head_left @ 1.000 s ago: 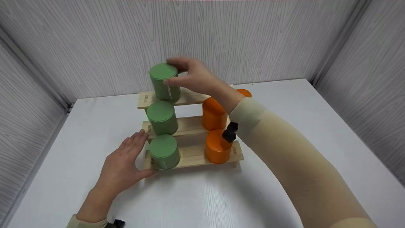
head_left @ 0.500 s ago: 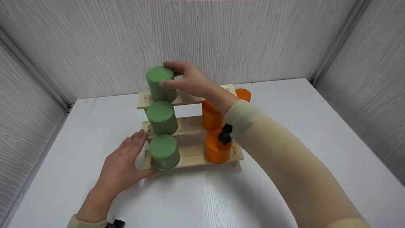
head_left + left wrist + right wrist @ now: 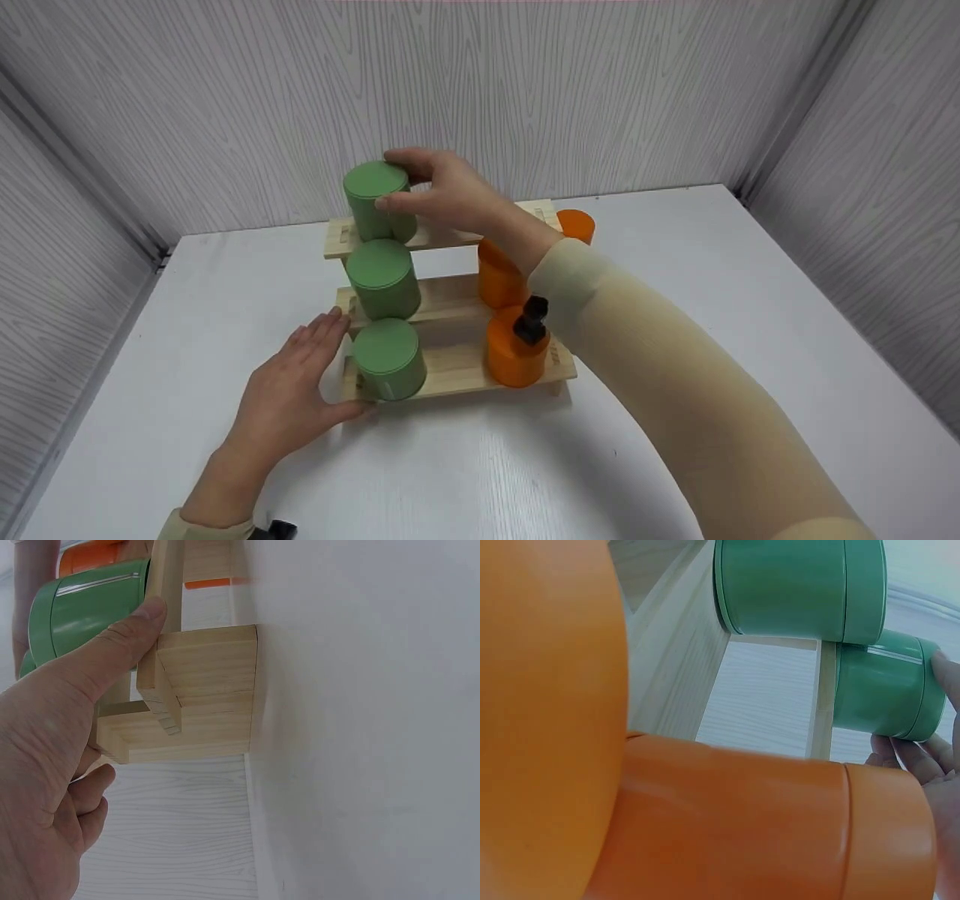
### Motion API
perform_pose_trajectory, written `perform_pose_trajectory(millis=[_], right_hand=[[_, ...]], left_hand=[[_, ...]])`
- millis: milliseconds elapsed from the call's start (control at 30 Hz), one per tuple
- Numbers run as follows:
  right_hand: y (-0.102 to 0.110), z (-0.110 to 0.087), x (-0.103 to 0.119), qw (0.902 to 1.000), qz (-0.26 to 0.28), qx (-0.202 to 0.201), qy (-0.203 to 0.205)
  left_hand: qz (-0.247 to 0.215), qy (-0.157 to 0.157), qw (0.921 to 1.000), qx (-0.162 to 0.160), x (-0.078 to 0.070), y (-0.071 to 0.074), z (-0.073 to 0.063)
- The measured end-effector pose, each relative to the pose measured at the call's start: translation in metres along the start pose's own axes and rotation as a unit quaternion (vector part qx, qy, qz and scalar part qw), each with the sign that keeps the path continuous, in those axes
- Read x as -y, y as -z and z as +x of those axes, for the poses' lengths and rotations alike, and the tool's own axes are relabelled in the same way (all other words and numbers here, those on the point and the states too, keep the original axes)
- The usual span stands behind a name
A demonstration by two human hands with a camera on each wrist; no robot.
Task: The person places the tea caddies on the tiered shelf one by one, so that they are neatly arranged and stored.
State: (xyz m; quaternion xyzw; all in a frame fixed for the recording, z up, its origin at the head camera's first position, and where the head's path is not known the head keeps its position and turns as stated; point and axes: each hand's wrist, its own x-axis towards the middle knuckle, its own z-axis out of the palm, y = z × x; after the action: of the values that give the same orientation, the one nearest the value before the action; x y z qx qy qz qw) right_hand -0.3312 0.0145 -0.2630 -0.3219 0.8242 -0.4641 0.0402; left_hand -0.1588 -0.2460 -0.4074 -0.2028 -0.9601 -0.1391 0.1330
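Note:
My right hand (image 3: 450, 191) grips a green tin (image 3: 375, 202) on the left end of the wooden rack's top shelf, thumb in front and fingers behind the lid. In the right wrist view the fingers show round that tin (image 3: 889, 686). My left hand (image 3: 289, 390) holds the left end of the three-tier wooden rack (image 3: 454, 367), its thumb on the front edge of the lowest shelf. Part of its fingers is hidden in the left wrist view. Below the held tin stand a green tin (image 3: 384, 281) on the middle shelf and another green tin (image 3: 390, 360) on the lowest.
Orange tins stand on the right side: one on the lowest shelf (image 3: 516, 356), one on the middle shelf (image 3: 499, 281) partly behind my wrist, and another orange tin (image 3: 576, 223) at the upper right. A grey wood-grain wall (image 3: 637, 97) rises behind the white table (image 3: 675, 300).
My right hand has moved slightly left and down with the upper green tin, which now sits lower at the top shelf's left end. The left hand stays in place.

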Motion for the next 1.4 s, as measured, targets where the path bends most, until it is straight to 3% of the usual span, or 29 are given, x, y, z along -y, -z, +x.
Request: perform_pose_trajectory(millis=[533,900,1167,1400], right_hand=[[0.014,-0.004,-0.004,0.999,0.038,0.022,-0.014],[0.061,-0.024,-0.016,0.9984,0.042,-0.002,-0.037],[0.097,-0.042,-0.036,0.9978,0.027,-0.043,-0.041],[0.126,-0.06,-0.059,0.9934,0.009,-0.079,-0.083]], left_hand=[[-0.002,0.008,0.9999,0.008,0.0,-0.001,0.001],[-0.005,0.017,0.9995,0.027,0.001,0.0,0.002],[0.0,0.013,0.9998,0.015,0.003,0.0,0.001],[-0.001,0.009,0.9999,0.008,0.004,0.0,0.001]])
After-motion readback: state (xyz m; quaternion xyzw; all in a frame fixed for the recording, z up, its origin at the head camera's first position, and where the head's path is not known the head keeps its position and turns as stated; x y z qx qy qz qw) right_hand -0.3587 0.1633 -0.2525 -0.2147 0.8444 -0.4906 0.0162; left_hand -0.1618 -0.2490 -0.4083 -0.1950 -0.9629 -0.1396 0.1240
